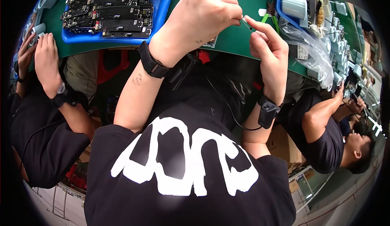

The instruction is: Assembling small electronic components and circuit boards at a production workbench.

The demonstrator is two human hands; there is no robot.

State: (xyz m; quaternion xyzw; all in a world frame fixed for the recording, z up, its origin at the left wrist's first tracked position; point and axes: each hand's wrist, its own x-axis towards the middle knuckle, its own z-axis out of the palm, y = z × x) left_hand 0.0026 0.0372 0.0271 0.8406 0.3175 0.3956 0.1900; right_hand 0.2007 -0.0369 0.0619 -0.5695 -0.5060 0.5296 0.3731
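Piece (247, 24), small, thin, held above tabletop (232, 43): left hand (209, 17) pinches one end, probably steadying it; right hand (270, 47) nearly closed at other end, grip unclear.

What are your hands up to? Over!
Left hand: pinched at small thin part. Right hand: fingertips at it, grip unclear. Green-handled tool just beyond right hand.

Showing a deep-green desk (229, 43); bright-blue tray (163, 7); black circuit boards (118, 13); pale-blue plastic housing (293, 7); lime-green tool handles (275, 23); black wristband (152, 63); black shirt (191, 206) with bold white print (178, 186).
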